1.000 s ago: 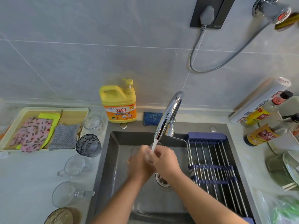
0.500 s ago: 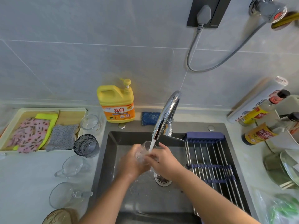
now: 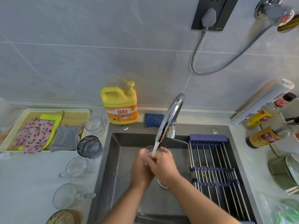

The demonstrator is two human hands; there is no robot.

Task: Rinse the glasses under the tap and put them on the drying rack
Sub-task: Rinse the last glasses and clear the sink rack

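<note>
A clear glass (image 3: 149,149) is held over the dark sink (image 3: 119,159), under the running stream from the chrome tap (image 3: 170,117). My left hand (image 3: 140,168) grips it from the left and my right hand (image 3: 161,164) wraps it from the right; only its rim shows. The roll-up drying rack (image 3: 215,164) spans the sink's right side with nothing on it. On the counter to the left wait a clear tumbler (image 3: 93,123), a dark textured glass (image 3: 89,147), two clear handled cups (image 3: 76,167) (image 3: 68,195) and a brownish glass (image 3: 64,217).
A yellow detergent bottle (image 3: 119,104) and a blue sponge (image 3: 153,120) stand behind the sink. A tray (image 3: 48,111) with cloths lies far left. Sauce bottles (image 3: 265,136), a roll and dishes (image 3: 291,168) crowd the right counter. A grey cable hangs on the wall.
The view has shifted slightly. My hands have turned the glass under the stream and closed in around it again; half a second ago more of the glass showed.
</note>
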